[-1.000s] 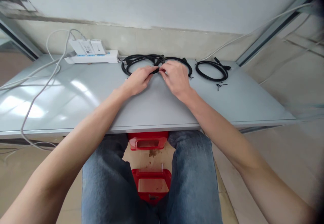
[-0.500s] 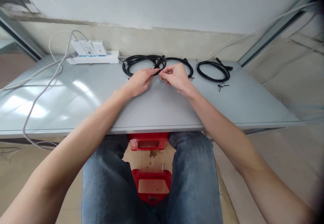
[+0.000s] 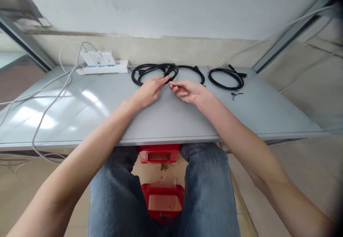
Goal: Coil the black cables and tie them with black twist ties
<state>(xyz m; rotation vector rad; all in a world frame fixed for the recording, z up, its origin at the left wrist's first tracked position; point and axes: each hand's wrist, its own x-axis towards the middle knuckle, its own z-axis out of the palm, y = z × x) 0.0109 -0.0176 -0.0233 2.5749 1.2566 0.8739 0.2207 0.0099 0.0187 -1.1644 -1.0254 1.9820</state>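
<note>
A coil of black cable (image 3: 175, 73) lies at the back middle of the grey table, overlapping another black cable loop (image 3: 200, 74) on its right. My left hand (image 3: 150, 91) is closed at the coil's near edge, with the index finger stretched along the cable. Just right of that fingertip, my right hand (image 3: 187, 90) makes a pinch at the coil's edge. Whatever its fingertips hold is too small to make out. Apart from both hands, a third black cable coil (image 3: 227, 87) lies to the right, with small dark twist ties (image 3: 235, 95) in front of it.
On the left stands a white power strip (image 3: 103, 69) with several white chargers (image 3: 98, 57) plugged in. Their white cables (image 3: 50, 105) trail over the grey table (image 3: 166, 122) and its front edge. A wall rises behind. Red stools (image 3: 159, 154) show below the table.
My right hand has turned and drawn slightly down and nearer, its pinch still at the coil's edge. My left hand stays on the cable. The whole view has shifted a little.
</note>
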